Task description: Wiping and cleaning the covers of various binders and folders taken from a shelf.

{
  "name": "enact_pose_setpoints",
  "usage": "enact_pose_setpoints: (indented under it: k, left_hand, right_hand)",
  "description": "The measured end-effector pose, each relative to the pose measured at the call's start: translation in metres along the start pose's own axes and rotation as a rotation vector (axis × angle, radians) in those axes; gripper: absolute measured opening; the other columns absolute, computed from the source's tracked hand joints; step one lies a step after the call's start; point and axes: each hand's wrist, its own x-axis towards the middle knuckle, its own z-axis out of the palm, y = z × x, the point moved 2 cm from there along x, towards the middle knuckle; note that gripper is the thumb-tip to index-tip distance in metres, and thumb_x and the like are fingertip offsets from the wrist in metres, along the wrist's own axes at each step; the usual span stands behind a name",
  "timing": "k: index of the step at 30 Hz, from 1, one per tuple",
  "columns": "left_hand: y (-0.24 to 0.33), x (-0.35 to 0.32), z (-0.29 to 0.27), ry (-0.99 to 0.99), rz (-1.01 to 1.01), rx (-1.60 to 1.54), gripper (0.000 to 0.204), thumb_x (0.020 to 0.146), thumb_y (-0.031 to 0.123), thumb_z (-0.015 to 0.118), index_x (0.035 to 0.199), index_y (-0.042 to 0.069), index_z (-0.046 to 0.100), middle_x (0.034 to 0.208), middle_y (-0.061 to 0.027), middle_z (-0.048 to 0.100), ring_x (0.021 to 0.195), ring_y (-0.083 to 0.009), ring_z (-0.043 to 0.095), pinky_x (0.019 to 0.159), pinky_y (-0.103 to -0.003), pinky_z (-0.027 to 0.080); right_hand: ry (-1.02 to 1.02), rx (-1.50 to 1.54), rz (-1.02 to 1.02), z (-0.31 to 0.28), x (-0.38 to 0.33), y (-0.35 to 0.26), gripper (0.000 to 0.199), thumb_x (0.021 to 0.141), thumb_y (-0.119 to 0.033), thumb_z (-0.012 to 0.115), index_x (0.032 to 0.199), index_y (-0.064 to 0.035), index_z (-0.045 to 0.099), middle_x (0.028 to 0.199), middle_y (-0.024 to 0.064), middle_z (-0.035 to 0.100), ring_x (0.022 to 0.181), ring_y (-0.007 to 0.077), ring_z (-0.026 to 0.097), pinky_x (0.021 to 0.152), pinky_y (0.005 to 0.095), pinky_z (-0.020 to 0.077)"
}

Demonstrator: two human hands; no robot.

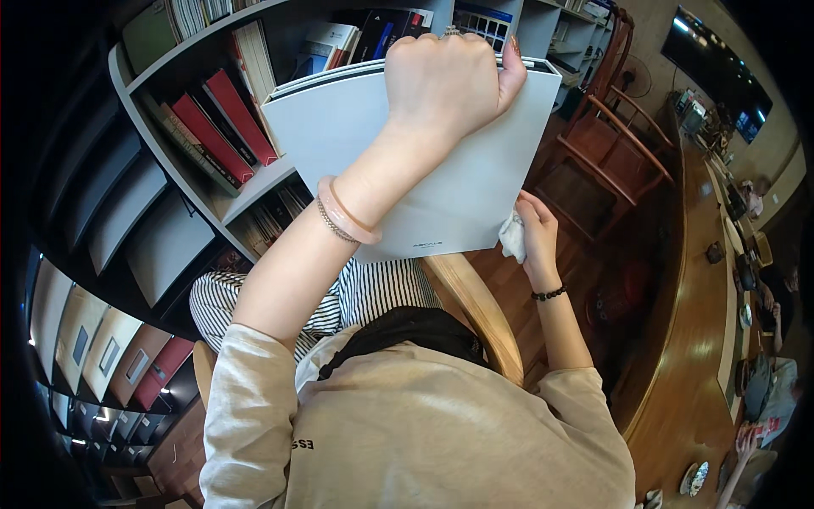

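Note:
A large white binder (475, 187) stands upright over my lap, its broad face toward me and a dark gap showing along its top edge. My left hand (445, 85) is closed over that top edge with the knuckles up, a ring and a pink bangle on that arm. Beside the binder's lower right edge, my right hand (540, 231) pinches a crumpled white cloth (512, 236), whose far side is partly hidden. Whether the cloth touches the binder's edge is hard to make out. A dark bead bracelet circles the right wrist.
A grey bookshelf (203, 199) with red books (212, 136) curves behind and left of the binder. The light wooden armrest (475, 305) of my seat lies below it. Right stand a wooden chair (610, 144) and a long wooden counter (670, 373), with other people (776, 399) beyond.

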Motion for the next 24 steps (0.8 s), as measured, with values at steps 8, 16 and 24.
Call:
enact_pose_setpoints:
  k: [8,16,24]
  left_hand:
    - [0.004,-0.002,0.008,0.006,-0.040,-0.080,0.047,0.081,0.036,0.052,0.042,0.011,0.057,0.036,-0.0051,0.049,0.033,-0.0199,0.051,0.036,-0.030,0.038]
    - [0.007,0.001,0.008,0.009,-0.011,-0.019,0.049,0.083,0.035,0.052,0.041,0.010,0.055,0.036,-0.0071,0.047,0.030,-0.0201,0.048,0.031,-0.029,0.034]
    - [0.010,0.004,0.005,-0.011,0.006,-0.001,0.047,0.083,0.034,0.053,0.042,0.010,0.055,0.037,-0.0069,0.049,0.032,-0.0199,0.050,0.034,-0.029,0.037]
  right_hand:
    - [0.020,0.182,-0.178,0.014,0.009,-0.024,0.029,0.094,-0.012,0.054,0.118,0.0028,0.059,0.107,0.0070,0.064,0.091,0.0120,0.061,0.079,0.0257,0.0491]
    - [0.010,0.156,0.051,-0.016,0.007,0.054,0.029,0.095,-0.015,0.054,0.118,0.0028,0.059,0.111,0.0080,0.063,0.100,0.0127,0.058,0.087,0.0260,0.0460]
    - [-0.066,0.200,-0.331,0.023,0.015,-0.049,0.032,0.093,-0.019,0.059,0.118,0.0004,0.059,0.112,0.0083,0.062,0.103,0.0137,0.056,0.088,0.0257,0.0448]
